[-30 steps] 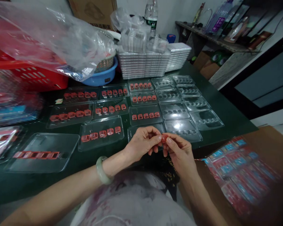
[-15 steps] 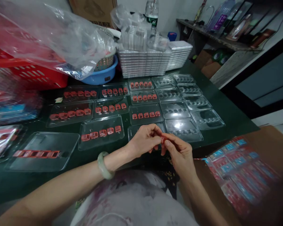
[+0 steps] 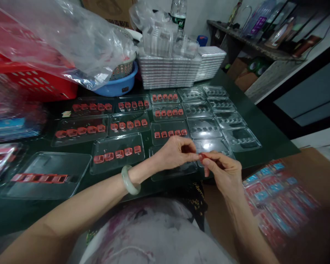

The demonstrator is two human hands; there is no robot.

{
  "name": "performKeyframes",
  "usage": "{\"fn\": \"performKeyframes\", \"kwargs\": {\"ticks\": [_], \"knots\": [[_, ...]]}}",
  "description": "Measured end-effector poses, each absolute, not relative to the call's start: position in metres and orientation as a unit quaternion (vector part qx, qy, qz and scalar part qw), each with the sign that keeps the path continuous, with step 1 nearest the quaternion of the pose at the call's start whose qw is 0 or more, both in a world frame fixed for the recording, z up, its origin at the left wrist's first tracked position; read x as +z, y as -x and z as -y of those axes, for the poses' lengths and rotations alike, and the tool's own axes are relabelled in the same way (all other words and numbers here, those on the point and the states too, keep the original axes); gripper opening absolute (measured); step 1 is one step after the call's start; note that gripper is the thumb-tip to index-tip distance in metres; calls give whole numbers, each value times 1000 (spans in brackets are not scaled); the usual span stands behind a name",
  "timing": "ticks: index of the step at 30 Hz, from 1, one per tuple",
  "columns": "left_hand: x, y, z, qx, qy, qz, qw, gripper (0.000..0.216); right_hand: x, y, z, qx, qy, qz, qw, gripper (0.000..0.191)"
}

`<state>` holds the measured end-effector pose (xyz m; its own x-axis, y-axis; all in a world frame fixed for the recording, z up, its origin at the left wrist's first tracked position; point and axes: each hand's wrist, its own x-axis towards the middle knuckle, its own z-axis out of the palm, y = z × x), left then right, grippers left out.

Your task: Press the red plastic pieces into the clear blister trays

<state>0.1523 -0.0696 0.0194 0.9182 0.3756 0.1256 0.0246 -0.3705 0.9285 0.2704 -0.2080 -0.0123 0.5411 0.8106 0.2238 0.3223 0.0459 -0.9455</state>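
- Dark green table [image 3: 272, 146]: spanned the scene, holding most of the items.
- Cardboard box [image 3: 316, 161]: near right, with red-and-blue packages [image 3: 275, 198] inside.
- Red basket [image 3: 52, 88]: far left, beside a blue basin [image 3: 118, 88].
- Stacked plastic trays [image 3: 167, 73]: far middle.
- Blister trays [image 3: 117, 143]: laid out in rows; those at left and middle carried red pieces [image 3: 119, 154], mostly five apiece, while moulded bumps showed at right.
- Right hand [image 3: 225, 167]: pinched the small red piece between thumb and forefinger.
- Left hand [image 3: 176, 154]: fingers curled, thumb tip meeting that piece's left side; could not tell whether it gripped.
- Small red piece [image 3: 202, 157]: between both hands' fingertips, above the near-middle trays, mostly covered.
- Judged step: two-handed fingertip handling of one piece. Next move seemed to call for a firm right pinch and careful left-thumb alignment.
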Motion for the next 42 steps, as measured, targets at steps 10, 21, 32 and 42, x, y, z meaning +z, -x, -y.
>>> {"fn": "performKeyframes", "kwargs": {"ticks": [10, 21, 32, 42], "knots": [[-5, -136, 47, 56, -960, -153, 229, 20, -39, -277, 193, 97, 737, 596, 303, 18], [-2, -145, 41, -25, -962, -90, 258, 15, -25, -265, 182, 43, 747, 651, 127, 19], [-9, -151, 39, 38, -946, -110, 303, 7, -37, -265, 187, 28, 738, 650, 178, 21], [20, -136, 34, 30, -777, -146, 612, 15, -10, -250, 189, 37, 716, 579, 388, 33]]}}
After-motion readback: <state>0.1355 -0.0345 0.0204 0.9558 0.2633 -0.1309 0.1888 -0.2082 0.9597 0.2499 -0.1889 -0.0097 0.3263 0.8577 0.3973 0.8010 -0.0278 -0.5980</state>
